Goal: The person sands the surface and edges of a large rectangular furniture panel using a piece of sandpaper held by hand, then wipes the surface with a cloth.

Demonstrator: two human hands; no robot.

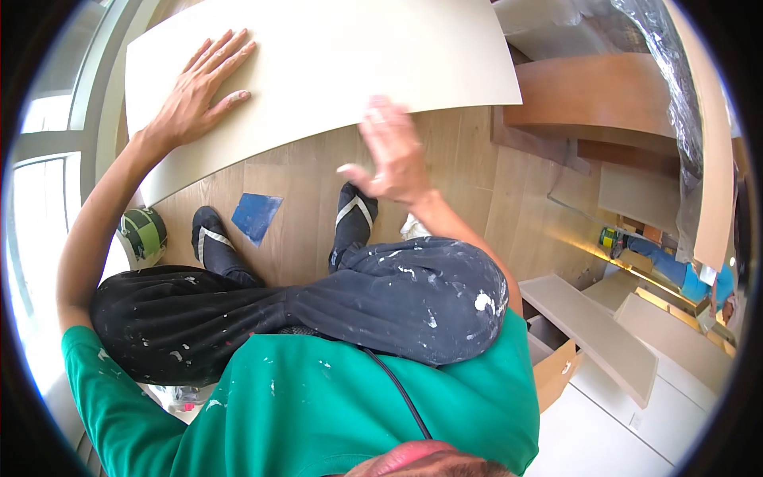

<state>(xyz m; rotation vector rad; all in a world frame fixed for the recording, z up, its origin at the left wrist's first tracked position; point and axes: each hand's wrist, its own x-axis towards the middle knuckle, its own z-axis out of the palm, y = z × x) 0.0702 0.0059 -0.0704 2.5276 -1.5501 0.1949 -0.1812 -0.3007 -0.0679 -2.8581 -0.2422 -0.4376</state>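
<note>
A large off-white panel (334, 60) with a smooth face spans the upper part of the view. My left hand (199, 91) lies on its left side, palm down, fingers stretched out and thumb apart. At the panel's near edge is my right hand (389, 151), somewhat blurred, its fingers extended and its thumb held away. I see nothing held in either hand. Whether the right fingertips touch the panel or hover over it, I cannot tell.
Below the panel, a blue sheet (257, 218) lies on the wood floor (306, 171) between my feet. A green-and-white bucket (143, 237) stands by the window at left. Brown wooden furniture (592, 95), plastic wrap (675, 87), loose boards (592, 334) and another person (668, 262) are at right.
</note>
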